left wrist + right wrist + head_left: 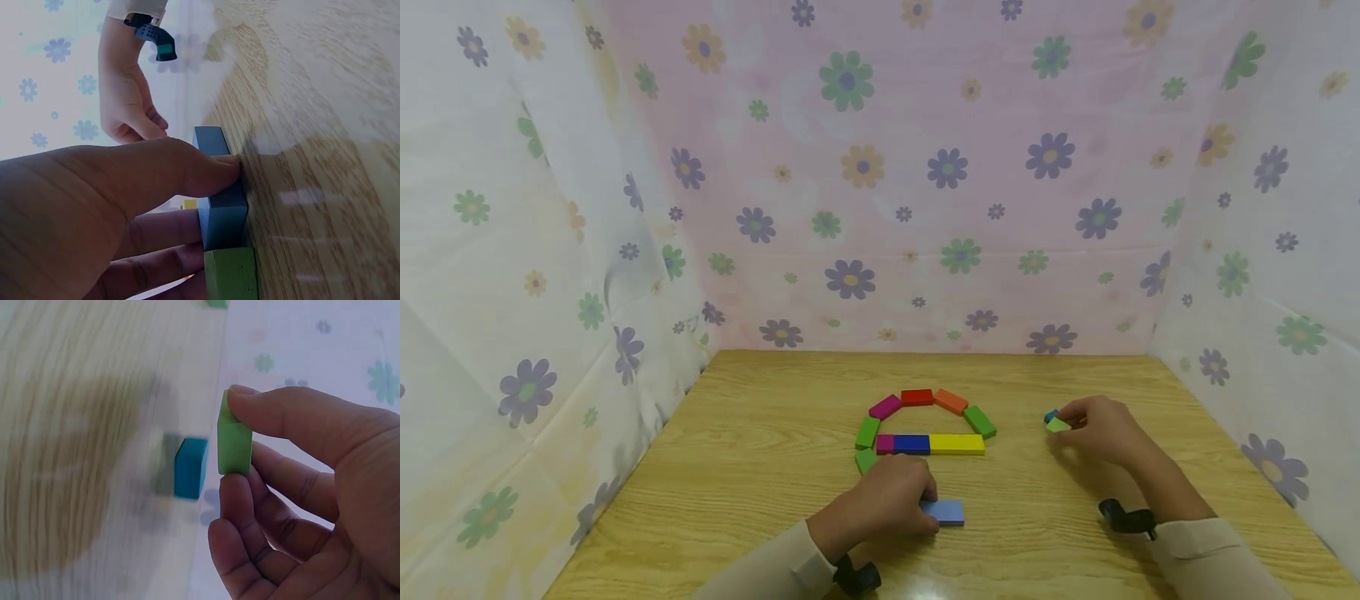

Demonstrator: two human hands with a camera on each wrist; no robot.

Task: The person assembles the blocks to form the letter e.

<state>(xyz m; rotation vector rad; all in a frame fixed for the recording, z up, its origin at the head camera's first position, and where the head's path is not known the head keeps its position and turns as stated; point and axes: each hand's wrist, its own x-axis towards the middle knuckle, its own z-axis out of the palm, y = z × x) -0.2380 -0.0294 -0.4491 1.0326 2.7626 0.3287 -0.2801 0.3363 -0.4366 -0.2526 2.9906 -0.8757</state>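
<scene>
My left hand (891, 496) is low over the near middle of the table, thumb and fingers pinching a light blue block (949, 512) that lies flat. In the left wrist view, a green block (231, 275) lines up against the end of that blue block (226, 219). At the right, my right hand (1105, 429) pinches a small light green block (234, 447) between thumb and fingers, above the tabletop. Beside it on the table stands a small teal-blue block (190, 469), partly covered by the green one in the head view.
An arc of coloured blocks, with a red block (917, 397) on top and an orange block (951, 402) beside it, curves over the wooden table (760, 417). Inside lies a straight row ending in a yellow block (957, 444). Flowered cloth (925, 208) walls three sides.
</scene>
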